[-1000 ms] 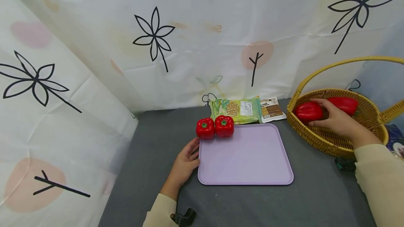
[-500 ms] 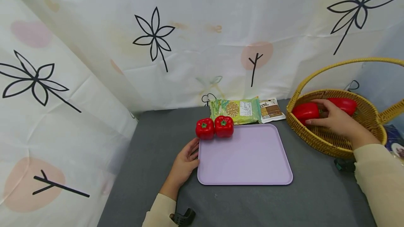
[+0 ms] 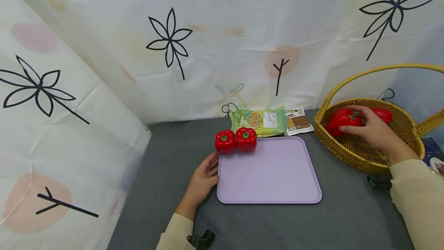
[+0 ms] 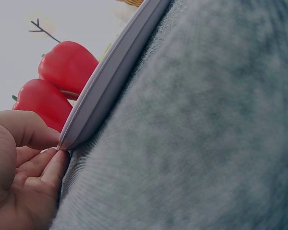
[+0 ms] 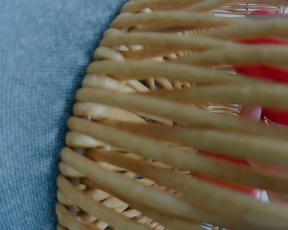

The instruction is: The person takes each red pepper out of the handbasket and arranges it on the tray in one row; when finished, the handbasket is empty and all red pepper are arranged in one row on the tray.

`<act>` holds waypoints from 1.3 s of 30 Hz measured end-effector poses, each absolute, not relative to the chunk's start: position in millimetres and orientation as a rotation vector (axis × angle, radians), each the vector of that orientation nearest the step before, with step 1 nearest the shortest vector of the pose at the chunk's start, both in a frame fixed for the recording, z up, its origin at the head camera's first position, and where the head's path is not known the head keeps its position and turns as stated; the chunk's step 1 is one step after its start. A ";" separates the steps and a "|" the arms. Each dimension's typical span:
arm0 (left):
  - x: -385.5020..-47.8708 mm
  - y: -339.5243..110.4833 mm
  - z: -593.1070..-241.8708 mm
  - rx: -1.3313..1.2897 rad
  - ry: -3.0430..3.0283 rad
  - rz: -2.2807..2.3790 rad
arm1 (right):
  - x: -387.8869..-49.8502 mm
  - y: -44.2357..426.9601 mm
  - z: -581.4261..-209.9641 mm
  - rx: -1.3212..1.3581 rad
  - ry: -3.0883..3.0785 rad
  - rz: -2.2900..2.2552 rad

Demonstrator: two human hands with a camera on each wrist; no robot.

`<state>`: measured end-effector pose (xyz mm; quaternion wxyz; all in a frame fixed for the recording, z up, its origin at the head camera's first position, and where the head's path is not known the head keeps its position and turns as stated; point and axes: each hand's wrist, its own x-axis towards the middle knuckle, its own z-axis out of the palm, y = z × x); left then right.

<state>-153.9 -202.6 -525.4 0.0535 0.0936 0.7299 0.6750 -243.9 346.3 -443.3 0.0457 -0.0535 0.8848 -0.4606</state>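
Note:
My right hand (image 3: 374, 134) reaches into a yellow wicker basket (image 3: 329, 146) and grips a red bell pepper (image 3: 340, 122) between thumb and fingers. Behind that hand lies a second red bell pepper (image 3: 383, 115), partly hidden. In the right wrist view the basket's weave (image 5: 149, 129) covers most of the hand; red shows through the gaps. My left hand (image 3: 202, 180) pinches the left edge of a lilac tray (image 3: 270, 173); its thumb and fingertips meet at the rim in the left wrist view. Two red bell peppers (image 3: 225, 142) sit side by side at the tray's far left corner.
Behind the tray stand a green packet (image 3: 263, 122) and a smaller brown-and-white packet (image 3: 298, 121). The basket's tall handle (image 3: 381, 67) arches over its right-hand side. A dark blue package (image 3: 433, 153) lies right of the basket. Patterned white cloth (image 3: 222, 49) hangs behind the grey table.
Inside the basket, the pepper in my right hand has turned, bringing its green stem into view by the fingers, and has shifted slightly. My left hand and the tray stay put.

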 end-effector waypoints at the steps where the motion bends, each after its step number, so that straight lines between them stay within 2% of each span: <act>1: -153.4 -202.2 -525.0 0.281 2.225 2.046 | -243.8 346.5 -443.6 -0.160 2.703 -1.407; 10: -151.7 -201.1 -523.4 0.281 2.245 2.030 | -243.9 344.1 -443.8 -0.190 2.738 -1.370; 17: -152.5 -202.7 -524.7 0.299 2.225 2.051 | -240.7 337.0 -444.2 -0.180 2.685 -1.545; 39: -155.5 -203.6 -527.8 0.314 2.221 2.056 | -219.8 322.4 -413.1 -0.127 2.742 -1.477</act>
